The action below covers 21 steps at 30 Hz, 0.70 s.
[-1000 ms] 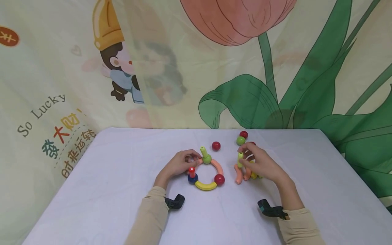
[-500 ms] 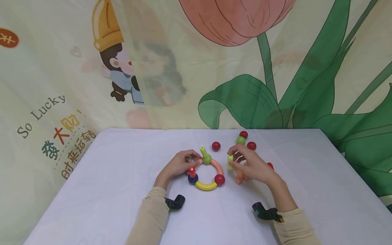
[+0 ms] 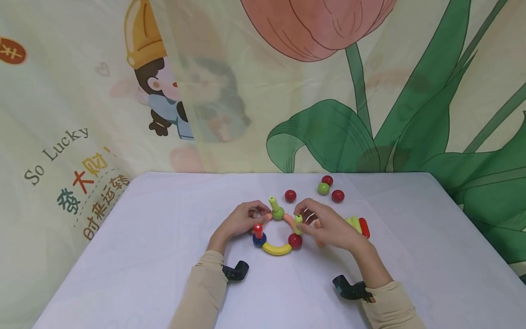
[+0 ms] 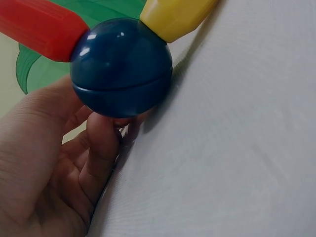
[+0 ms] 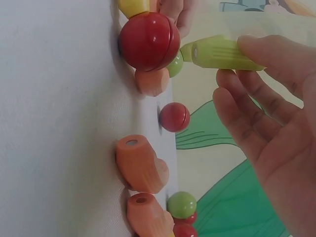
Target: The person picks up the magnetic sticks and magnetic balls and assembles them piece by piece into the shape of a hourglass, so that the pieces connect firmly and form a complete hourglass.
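A ring of balls and curved rods lies on the white table: blue ball (image 3: 259, 240), yellow curved rod (image 3: 277, 249), red ball (image 3: 295, 241), green ball (image 3: 278, 213) and orange curved rods (image 3: 289, 221). A red rod (image 3: 258, 230) stands on the blue ball, a light green rod (image 3: 273, 203) on the green one. My left hand (image 3: 246, 217) grips the ring's left orange curved rod, its fingertips partly hidden behind the blue ball in the left wrist view. Between thumb and fingers, my right hand (image 3: 328, 226) pinches another light green rod (image 5: 222, 53), its lower end just above the red ball.
Loose red balls (image 3: 290, 196) and a green ball (image 3: 323, 188) lie toward the back. Loose orange curved rods (image 5: 138, 163) sit under my right hand. Light green straight rods (image 3: 354, 223) and a red rod (image 3: 364, 227) lie right of it.
My right hand has carried the light green rod left from the loose pieces to over the ring's red ball, uncovering the straight rods at right. The left hand stays in place.
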Each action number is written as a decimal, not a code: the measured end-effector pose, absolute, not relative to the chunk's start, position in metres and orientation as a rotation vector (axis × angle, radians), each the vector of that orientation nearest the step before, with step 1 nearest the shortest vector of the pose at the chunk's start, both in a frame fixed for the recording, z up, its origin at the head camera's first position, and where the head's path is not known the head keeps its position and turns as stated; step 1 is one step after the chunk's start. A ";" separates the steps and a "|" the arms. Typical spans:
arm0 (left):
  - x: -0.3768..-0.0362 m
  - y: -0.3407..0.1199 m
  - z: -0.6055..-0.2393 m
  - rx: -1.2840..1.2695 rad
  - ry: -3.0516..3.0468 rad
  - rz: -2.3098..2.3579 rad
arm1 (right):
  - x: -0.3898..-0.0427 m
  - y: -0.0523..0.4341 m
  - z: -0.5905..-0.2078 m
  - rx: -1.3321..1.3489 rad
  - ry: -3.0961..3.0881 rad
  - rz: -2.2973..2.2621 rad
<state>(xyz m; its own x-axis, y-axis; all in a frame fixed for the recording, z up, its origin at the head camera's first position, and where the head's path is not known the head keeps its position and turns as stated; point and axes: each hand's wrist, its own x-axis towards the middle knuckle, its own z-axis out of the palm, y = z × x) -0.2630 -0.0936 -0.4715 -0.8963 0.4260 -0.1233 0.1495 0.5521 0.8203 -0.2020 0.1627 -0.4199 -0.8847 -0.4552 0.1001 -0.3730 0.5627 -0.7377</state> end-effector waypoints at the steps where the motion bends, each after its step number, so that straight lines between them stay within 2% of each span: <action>1: -0.263 -0.094 -0.471 0.476 2.482 1.270 | -0.202 0.162 -0.420 -0.712 2.685 -1.222; 21: -0.264 -0.094 -0.471 0.469 2.468 1.270 | -0.202 0.162 -0.417 -0.741 2.624 -1.177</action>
